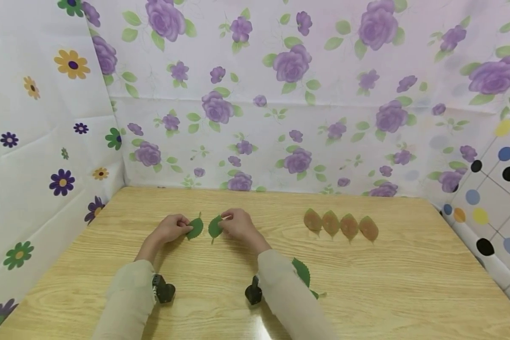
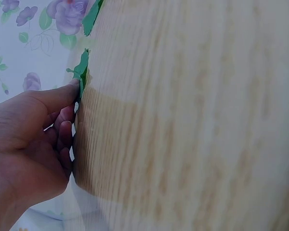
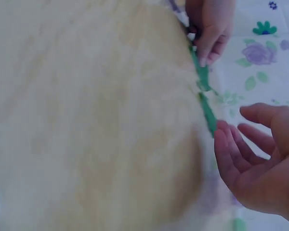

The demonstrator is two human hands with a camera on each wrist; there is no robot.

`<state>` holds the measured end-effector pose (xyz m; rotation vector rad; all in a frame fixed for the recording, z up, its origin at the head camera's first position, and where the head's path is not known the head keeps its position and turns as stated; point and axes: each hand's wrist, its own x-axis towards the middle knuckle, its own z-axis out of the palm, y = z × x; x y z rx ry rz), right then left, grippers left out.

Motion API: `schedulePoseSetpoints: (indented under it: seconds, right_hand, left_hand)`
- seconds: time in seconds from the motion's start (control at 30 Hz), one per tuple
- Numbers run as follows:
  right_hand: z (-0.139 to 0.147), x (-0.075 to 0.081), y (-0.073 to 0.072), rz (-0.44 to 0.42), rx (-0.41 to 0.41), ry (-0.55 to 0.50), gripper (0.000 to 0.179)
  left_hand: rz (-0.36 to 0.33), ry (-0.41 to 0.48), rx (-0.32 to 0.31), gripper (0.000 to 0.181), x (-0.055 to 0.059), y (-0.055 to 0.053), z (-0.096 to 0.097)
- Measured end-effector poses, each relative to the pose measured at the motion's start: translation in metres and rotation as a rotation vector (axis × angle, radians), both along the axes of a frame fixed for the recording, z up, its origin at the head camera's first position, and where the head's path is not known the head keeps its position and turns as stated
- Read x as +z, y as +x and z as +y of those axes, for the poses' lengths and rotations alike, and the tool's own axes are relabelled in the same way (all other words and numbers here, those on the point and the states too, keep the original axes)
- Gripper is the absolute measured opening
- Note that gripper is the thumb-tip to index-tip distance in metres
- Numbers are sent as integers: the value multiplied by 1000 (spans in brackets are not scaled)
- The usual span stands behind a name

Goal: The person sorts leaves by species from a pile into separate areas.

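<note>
Two green leaves with toothed edges lie side by side on the wooden table, a small gap between them. On the left leaf point(image 1: 196, 228), whose stem points away, my left hand point(image 1: 172, 228) pinches the left edge, the thumb on its upper face in the left wrist view. The right leaf point(image 1: 214, 227) has its stem toward me. My right hand point(image 1: 239, 224) is at its right side, fingertips right at the leaf edge. In the right wrist view the right thumb point(image 3: 260, 114) stands apart from the fingers, with nothing between them.
Several reddish-brown leaves point(image 1: 330, 223) form a row at the back right of the table point(image 1: 386, 283). More green leaf point(image 1: 302, 272) shows beside my right forearm, partly hidden by the sleeve. Flower-printed cloth point(image 1: 255, 141) hangs behind the table's far edge.
</note>
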<state>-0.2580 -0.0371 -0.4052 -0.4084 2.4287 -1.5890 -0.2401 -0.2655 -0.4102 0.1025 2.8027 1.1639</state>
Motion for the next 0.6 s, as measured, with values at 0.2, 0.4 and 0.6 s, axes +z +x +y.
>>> schedulePoseSetpoints:
  seconds: [0.2,0.4,0.6]
  right_hand:
    - [24,29,4,119,228,133,32]
    - [64,49,22,378,375,333,25]
    - [121,34,39,425,456,365,24]
  left_hand:
    - [-1,5,6,17,-3,-3,1]
    - [-11,12,3,16,-3,-2,2]
    - [2,-1,4,16,-3,0,1]
